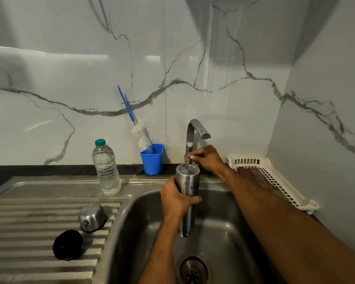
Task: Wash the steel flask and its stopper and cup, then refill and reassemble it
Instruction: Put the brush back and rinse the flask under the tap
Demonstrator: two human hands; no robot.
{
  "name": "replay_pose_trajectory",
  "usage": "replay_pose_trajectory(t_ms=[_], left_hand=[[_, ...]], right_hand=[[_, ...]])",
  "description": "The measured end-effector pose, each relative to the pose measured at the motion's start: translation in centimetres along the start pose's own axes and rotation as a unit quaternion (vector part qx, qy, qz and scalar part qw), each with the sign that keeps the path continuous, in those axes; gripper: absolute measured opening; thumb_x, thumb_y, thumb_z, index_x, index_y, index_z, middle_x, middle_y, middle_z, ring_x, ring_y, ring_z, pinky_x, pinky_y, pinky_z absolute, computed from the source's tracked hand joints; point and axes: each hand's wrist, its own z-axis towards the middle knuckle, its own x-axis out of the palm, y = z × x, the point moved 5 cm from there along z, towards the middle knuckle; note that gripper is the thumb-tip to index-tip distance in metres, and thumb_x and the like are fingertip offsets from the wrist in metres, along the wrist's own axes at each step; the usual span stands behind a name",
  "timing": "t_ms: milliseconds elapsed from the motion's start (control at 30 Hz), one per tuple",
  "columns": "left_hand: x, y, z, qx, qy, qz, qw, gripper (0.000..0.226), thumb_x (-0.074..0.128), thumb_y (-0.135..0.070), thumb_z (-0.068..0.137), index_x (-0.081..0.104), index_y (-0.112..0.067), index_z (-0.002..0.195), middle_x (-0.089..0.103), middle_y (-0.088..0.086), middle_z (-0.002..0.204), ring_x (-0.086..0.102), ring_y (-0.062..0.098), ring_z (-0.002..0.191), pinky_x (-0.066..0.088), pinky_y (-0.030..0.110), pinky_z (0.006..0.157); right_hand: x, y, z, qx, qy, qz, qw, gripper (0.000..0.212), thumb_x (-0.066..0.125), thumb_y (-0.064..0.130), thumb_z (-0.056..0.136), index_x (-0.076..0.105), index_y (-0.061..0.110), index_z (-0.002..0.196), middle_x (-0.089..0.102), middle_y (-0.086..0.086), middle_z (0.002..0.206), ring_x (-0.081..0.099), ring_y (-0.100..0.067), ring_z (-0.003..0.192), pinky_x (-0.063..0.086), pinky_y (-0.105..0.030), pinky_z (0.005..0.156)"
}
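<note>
Flask (188, 193) is gripped at mid-body by the left hand (177, 198), fingers wrapped round it, and is held inverted over the sink (143, 214), base up and neck pointing toward the drain (194, 270). The right hand (205, 158) reaches past it and pinches the tap lever at the foot of the tap (194, 136). No water shows at the spout. Step in hand, as judged: rinsing or draining the flask body; the next move calls for setting the water flow, then turning the neck up beneath the spout.

Clearance: the flask base stands just below the spout, so little room remains to tilt it there. Cup (92, 217) and stopper (68, 244) lie on the ribbed drainboard left of the basin, apart from both hands. Water bottle (106, 169) and brush holder (152, 158) stand near the back edge
</note>
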Motion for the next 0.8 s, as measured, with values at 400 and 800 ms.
replay_pose_trajectory(t_ms=[400,800], left_hand=[[2.3,1.4,0.4,-0.009,0.013,0.005,1.0,0.088,0.099,-0.02,0.05,0.056,-0.022,0.127,0.062,-0.001,0.125,0.057,0.021,0.121,0.052,0.044,0.104],[2.9,2.0,0.8,-0.015,0.046,0.003,0.999,0.081,0.097,-0.014,0.055,0.057,-0.018,0.125,0.064,-0.002,0.121,0.061,0.016,0.112,0.052,0.032,0.098]], right_hand=[[0.8,0.4,1.2,-0.015,0.043,0.009,0.999,0.011,0.068,0.003,0.093,0.076,-0.001,0.1,0.078,-0.01,0.086,0.072,-0.022,0.073,0.063,-0.034,0.076],[-0.4,-1.6,-1.5,0.052,-0.075,0.189,0.978,0.011,0.067,0.001,0.094,0.076,0.007,0.097,0.077,-0.014,0.087,0.07,-0.018,0.068,0.063,-0.035,0.074]])
